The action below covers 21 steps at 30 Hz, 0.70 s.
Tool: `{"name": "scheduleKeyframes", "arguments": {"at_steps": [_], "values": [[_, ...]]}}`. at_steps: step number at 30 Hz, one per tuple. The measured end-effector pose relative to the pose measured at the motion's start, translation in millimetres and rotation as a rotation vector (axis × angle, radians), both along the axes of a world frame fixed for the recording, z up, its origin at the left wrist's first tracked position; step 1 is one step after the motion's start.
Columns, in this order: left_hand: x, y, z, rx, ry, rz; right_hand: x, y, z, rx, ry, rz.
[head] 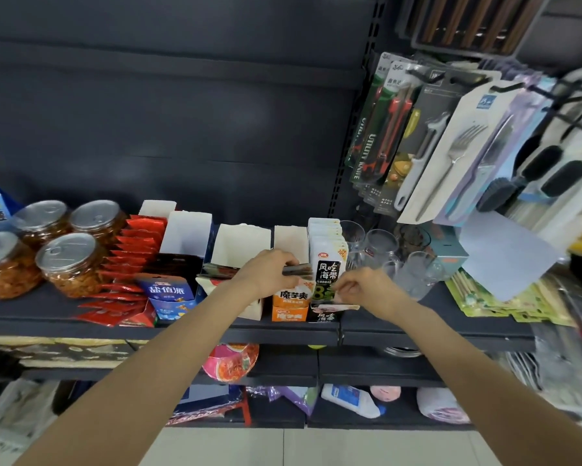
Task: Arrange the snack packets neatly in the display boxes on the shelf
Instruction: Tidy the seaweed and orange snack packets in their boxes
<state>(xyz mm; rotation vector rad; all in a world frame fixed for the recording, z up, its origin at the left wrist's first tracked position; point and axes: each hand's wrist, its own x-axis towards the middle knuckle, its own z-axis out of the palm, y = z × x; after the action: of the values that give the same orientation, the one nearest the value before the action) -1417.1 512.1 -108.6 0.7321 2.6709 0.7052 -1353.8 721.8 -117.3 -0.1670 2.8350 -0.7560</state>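
Several open display boxes stand in a row on the dark shelf [47, 317]: a blue box [168, 294], a white box [239, 250], an orange box [289, 307] and a black seaweed box [326, 312] full of upright white packets [328, 260]. My left hand [269, 270] grips a small stack of dark flat packets [298, 270] over the orange box. My right hand [363, 287] pinches the edge of a packet [336, 307] lying flat across the front of the black box.
Red sachets [131, 260] fan out left of the boxes, beside clear lidded jars [70, 264]. Glass cups [380, 247] stand right of the black box. Carded knives and forks [451, 153] hang above on the right. Lower shelves hold more goods.
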Motion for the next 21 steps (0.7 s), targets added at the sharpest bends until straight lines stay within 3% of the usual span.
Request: {"name": "scheduleKeyframes", "arguments": {"at_steps": [8, 13, 21], "values": [[3, 0, -4, 0.001, -0.008, 0.011, 3, -13, 0, 0.306, 0.199, -0.048], [3, -3, -5, 0.021, -0.047, 0.012, 2, -9, 16, 0.02, 0.415, -0.17], [4, 9, 7, 0.204, -0.028, 0.049, 0, -1, 64, -0.229, 0.505, -0.323]]}}
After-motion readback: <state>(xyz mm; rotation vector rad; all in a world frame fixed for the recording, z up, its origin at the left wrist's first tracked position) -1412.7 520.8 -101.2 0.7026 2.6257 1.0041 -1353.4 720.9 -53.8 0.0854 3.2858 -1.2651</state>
